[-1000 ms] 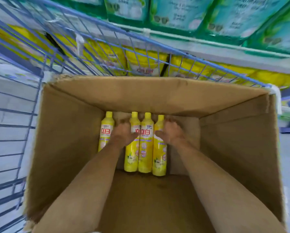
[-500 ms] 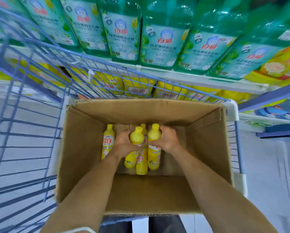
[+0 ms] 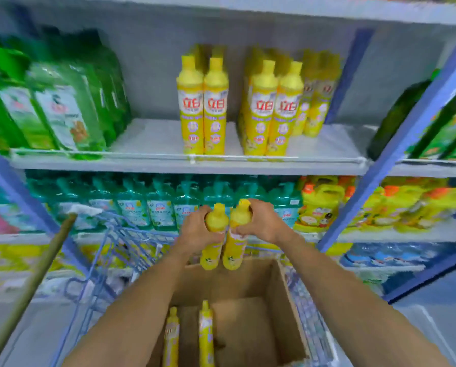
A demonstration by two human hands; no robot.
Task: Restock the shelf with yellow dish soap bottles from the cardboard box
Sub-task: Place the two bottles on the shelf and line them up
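My left hand grips the neck of one yellow dish soap bottle. My right hand grips a second yellow bottle right beside it. Both bottles hang upright above the far edge of the cardboard box, in front of the shelves. Two more yellow bottles lie inside the box. On the grey shelf above stand several yellow bottles, a front pair on the left and a larger group on the right.
Green refill pouches fill the shelf's left end. Teal pump bottles line the shelf below. The box sits in a blue wire cart. A blue upright post slants at right. A wooden pole leans at left.
Both hands took hold of a bottle each in the box and lifted them out, up to shelf front. The view swung up from the box to the shelves.
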